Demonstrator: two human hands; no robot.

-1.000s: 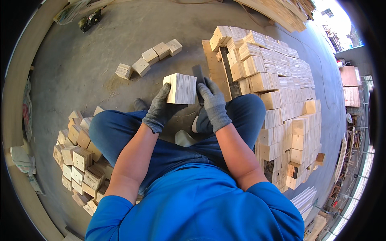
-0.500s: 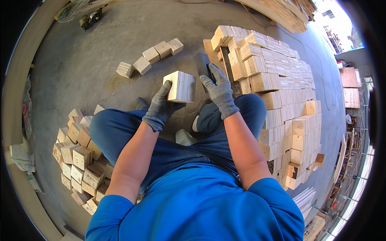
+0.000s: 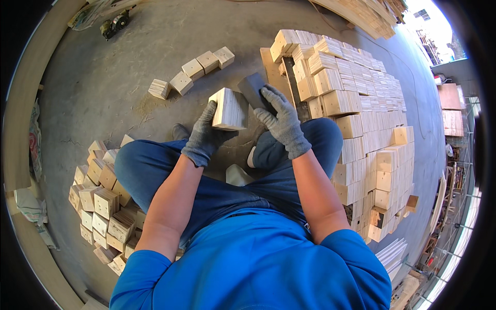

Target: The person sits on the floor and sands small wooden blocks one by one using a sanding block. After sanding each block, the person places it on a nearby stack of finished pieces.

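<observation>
Dark block [image 3: 252, 89] moved nearer wooden cube [image 3: 231, 109], gloved hands [image 3: 202, 135] gripping both

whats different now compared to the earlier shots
The right hand has moved slightly right and up, carrying the dark block, which was upright and now leans left. The left hand has turned the wooden block slightly. Nothing was grasped or released. The stack, pile and floor row stayed put.
</observation>
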